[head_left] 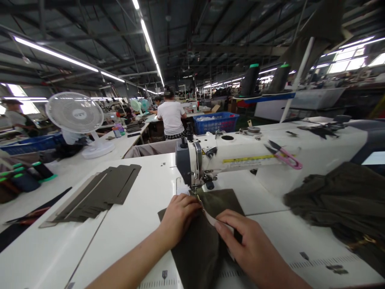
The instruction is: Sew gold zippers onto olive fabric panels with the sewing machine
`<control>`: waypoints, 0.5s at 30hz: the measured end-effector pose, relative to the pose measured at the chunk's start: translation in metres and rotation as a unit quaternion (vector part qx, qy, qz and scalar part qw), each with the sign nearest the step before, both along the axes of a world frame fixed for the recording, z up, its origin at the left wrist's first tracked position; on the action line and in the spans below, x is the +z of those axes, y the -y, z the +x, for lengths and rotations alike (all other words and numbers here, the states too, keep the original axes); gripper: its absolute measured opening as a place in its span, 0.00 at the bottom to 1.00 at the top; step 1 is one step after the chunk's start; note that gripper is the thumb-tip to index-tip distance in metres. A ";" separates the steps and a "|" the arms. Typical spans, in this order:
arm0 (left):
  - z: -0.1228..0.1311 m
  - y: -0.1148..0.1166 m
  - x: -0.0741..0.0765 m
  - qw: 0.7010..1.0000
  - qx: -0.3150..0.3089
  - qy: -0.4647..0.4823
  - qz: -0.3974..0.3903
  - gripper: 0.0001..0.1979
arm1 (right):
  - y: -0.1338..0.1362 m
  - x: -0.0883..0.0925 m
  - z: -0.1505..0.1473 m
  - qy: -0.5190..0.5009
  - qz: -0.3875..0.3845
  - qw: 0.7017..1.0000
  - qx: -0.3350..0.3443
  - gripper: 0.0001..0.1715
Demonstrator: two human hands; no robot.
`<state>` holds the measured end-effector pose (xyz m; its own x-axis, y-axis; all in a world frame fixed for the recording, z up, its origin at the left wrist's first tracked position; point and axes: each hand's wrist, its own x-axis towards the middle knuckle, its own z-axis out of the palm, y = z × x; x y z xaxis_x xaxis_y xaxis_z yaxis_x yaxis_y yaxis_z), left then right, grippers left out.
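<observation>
A dark olive fabric piece [200, 253] lies under the needle area of a white sewing machine [240, 148], with another olive panel [224, 198] beneath its right side. My left hand [179, 218] is closed on the fabric just in front of the presser foot, its fingers bent together and the thumb mostly hidden. Between thumb and fingers, my right hand [246, 241] pinches the fabric's folded edge, where a pale strip [210, 218] shows. That strip runs from the right hand up toward the needle.
Stacked olive fabric pieces [99, 192] lie at left, with a white fan [76, 116] behind. Pink-handled thread snips [285, 156] rest on the machine arm. Bunched dark fabric [339, 200] sits at right. A person in a white shirt [171, 116] works ahead beside a blue basket [215, 122].
</observation>
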<state>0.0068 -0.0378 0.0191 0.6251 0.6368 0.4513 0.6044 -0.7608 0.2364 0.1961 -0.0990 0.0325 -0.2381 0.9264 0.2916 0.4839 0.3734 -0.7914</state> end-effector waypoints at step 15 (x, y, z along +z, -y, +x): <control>0.010 -0.029 0.026 0.995 -0.060 -0.079 0.031 0.08 | 0.021 0.006 -0.044 0.199 0.388 0.899 0.045 0.09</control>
<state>0.0163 -0.0088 0.0454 0.7617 0.5271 0.3768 0.5338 -0.8401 0.0961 0.1517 -0.1202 0.0386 -0.5310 0.4523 0.7165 0.6114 0.7900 -0.0456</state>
